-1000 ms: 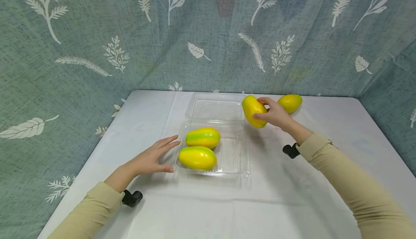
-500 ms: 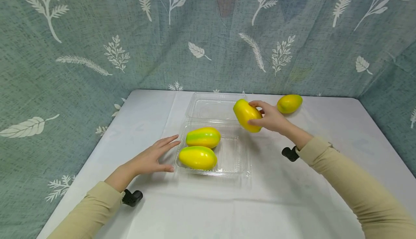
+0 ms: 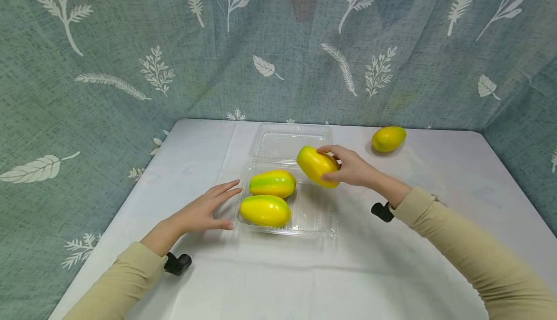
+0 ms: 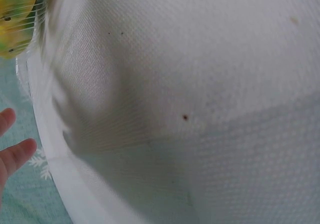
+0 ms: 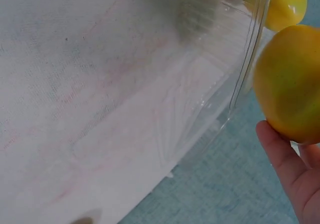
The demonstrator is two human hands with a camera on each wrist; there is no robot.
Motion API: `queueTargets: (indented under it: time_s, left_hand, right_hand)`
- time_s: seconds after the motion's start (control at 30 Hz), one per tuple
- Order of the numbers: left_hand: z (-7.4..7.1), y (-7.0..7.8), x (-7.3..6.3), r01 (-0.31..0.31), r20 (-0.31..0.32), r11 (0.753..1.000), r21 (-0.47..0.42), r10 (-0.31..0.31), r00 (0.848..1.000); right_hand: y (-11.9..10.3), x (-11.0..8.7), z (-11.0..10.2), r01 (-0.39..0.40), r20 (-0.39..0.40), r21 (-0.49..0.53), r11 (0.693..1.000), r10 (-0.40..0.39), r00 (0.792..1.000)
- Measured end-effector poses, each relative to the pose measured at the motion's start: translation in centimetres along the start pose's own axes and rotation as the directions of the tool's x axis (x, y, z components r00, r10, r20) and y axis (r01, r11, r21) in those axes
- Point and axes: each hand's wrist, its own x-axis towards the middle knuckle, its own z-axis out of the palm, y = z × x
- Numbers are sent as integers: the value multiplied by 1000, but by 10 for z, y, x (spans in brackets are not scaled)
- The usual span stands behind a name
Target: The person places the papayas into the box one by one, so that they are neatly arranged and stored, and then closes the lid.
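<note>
My right hand [image 3: 354,167] grips a yellow papaya [image 3: 315,163] with a green tinge, thumb on the near side and fingers on the far side. It is held over the right back part of an open clear plastic clamshell box [image 3: 315,213]. Two more papayas, a green-striped one [image 3: 271,183] and a yellow one [image 3: 265,211], lie side by side in the box's left half. By the left edge of the box my left hand [image 3: 197,213] is spread, holding nothing. The right wrist view shows the held papaya [image 5: 292,84] close up, with fingertips beneath it.
Another papaya [image 3: 388,139] lies at the back right of the white-covered table [image 3: 278,276]. The box's lid [image 3: 283,143] is folded back flat behind its base. A green leaf-patterned curtain [image 3: 278,68] hangs behind the table.
My right hand has carried the papaya leftward and toward me, from beside the lid to over the box base. The left hand has stayed in place.
</note>
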Motion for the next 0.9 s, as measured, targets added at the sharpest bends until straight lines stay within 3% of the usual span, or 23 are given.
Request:
queueTargets:
  time_s: [0.5, 0.9]
  left_hand:
    - [-2, 3, 0, -3, -2, 1000, -10, 3, 1000]
    - [-2, 5, 0, 13, 9, 999, -30, -13, 1000]
  right_hand:
    - [-3, 4, 14, 146, 65, -41, 988, -144, 987]
    - [-10, 9, 18, 162, 155, -148, 976, -139, 978]
